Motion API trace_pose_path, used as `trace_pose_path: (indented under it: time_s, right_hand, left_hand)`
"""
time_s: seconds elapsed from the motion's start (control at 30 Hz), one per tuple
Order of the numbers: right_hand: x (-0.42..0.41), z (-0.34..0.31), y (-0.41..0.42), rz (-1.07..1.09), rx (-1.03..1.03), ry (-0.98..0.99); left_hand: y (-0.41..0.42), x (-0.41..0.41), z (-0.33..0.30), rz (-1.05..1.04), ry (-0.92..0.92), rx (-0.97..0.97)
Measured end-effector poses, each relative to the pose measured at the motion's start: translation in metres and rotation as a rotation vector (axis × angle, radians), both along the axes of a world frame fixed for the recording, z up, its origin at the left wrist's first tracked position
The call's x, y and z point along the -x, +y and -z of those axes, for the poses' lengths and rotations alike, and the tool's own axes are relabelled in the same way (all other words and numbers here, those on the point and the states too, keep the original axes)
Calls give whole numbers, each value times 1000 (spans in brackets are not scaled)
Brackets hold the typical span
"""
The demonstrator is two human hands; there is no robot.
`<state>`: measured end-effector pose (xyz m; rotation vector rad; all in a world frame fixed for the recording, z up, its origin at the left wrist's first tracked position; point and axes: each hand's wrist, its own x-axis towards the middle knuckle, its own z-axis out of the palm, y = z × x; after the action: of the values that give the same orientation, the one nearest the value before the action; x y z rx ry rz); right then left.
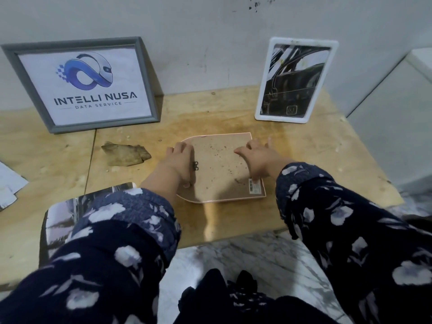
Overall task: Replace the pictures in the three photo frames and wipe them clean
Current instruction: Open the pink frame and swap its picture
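Note:
A pink photo frame (217,169) lies face down in the middle of the wooden table (304,146), its speckled brown backing board up. My left hand (181,160) rests on its left edge, fingers curled over the rim beside a small black clip (195,166). My right hand (254,157) presses on the right side of the backing, its thumb down near a barcode sticker (253,186). A grey frame (86,84) with a logo print leans on the wall at the back left. A white frame (295,80) with a dark picture stands at the back right.
A crumpled brownish cloth (126,153) lies left of the pink frame. A glossy loose photo (70,206) sits under my left forearm. White papers (9,185) lie at the far left edge. Marble floor (233,251) shows below the table's front edge.

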<state>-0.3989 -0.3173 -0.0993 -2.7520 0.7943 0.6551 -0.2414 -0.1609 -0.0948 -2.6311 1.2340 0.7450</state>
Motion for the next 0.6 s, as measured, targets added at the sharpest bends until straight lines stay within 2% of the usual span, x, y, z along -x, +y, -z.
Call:
trace_pose_path:
  time_s: [0.07, 0.1, 0.3, 0.43, 0.5, 0.57, 0.6]
  right_hand:
    - [10, 6, 23, 25, 25, -81]
    - [16, 10, 36, 28, 57, -137]
    - [42, 46, 90, 14, 199, -617]
    - [43, 50, 107, -100, 177, -681]
    - [39, 51, 110, -144, 221, -713]
    - [33, 52, 112, -230, 307, -735]
    - [30, 53, 112, -284, 343, -721]
  left_hand:
    - [10, 14, 2, -59, -161, -5]
    - [15, 21, 4, -92, -184, 0]
    - [30, 32, 18, -52, -196, 53]
    - [42, 26, 23, -61, -127, 171]
    - [49, 26, 26, -133, -20, 288]
    - [58, 32, 28, -328, 68, 507]
    - [62, 37, 28, -434, 49, 598]
